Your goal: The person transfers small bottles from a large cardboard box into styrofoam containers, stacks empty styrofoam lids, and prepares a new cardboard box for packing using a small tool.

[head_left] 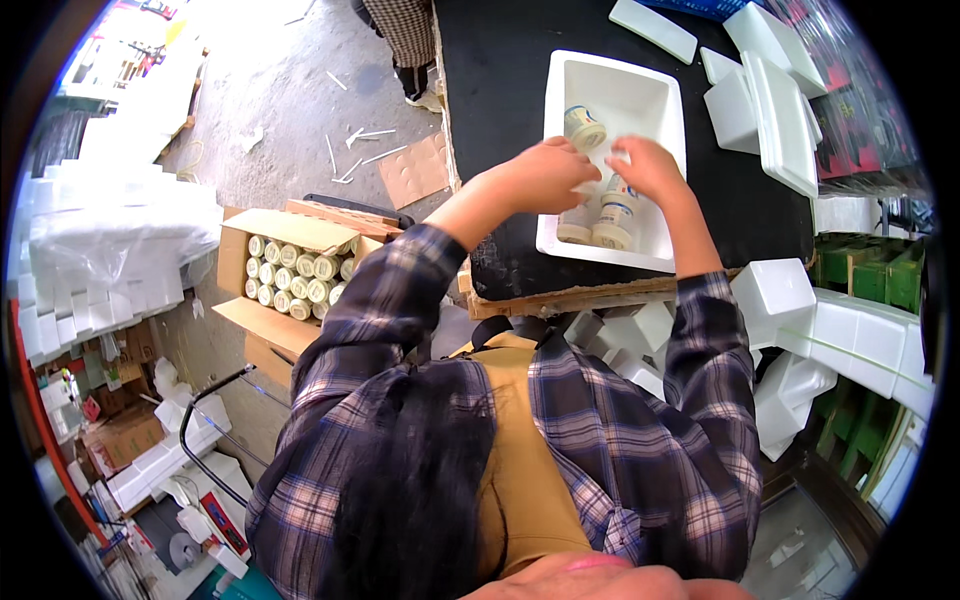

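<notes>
On the black worktop [500, 60], a white box [640, 88] contains several jars [612, 222], one by its left wall and others at the near end. Above them, the left hand [552, 178] and the right hand [650, 168] have bent fingers; I cannot tell whether they pinch anything. At left, a carton [233, 262] holds rows of jars.

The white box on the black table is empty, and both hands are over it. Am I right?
Not quite: the box isn't empty. The head view shows tubs inside the white box. The rest is right: it is on the black table, and the left hand and right hand are over it.
</notes>
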`<state>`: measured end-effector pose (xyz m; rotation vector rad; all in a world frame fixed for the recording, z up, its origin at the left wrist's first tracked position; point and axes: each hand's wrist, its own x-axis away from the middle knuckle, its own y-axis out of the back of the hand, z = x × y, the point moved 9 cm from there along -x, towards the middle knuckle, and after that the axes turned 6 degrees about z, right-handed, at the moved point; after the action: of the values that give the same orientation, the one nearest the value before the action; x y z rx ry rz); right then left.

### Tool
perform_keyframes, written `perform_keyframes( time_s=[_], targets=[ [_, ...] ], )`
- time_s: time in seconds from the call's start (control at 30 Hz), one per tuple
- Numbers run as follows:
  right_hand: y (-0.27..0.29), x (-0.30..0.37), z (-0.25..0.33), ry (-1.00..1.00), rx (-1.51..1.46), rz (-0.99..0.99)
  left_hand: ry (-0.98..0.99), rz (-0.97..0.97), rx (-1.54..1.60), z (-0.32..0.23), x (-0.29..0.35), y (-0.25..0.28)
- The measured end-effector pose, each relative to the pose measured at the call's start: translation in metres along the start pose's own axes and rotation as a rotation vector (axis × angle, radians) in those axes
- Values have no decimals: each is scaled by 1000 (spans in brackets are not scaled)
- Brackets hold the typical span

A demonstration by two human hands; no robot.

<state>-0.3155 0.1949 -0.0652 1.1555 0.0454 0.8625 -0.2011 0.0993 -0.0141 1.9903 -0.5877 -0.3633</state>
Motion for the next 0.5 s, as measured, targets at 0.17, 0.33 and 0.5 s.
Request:
perform_keyframes(
  time_s=[0.17, 0.33, 0.5],
  targets=[
    [-18, -77, 31, 269, 124, -108, 346, -492, 277, 32, 146, 36],
    [-50, -101, 41, 177, 26, -34, 849, -742, 491, 34, 353, -51],
    [-91, -112, -5, 272, -289, 370, 1133, -960, 569, 20, 508, -119]
  ],
)
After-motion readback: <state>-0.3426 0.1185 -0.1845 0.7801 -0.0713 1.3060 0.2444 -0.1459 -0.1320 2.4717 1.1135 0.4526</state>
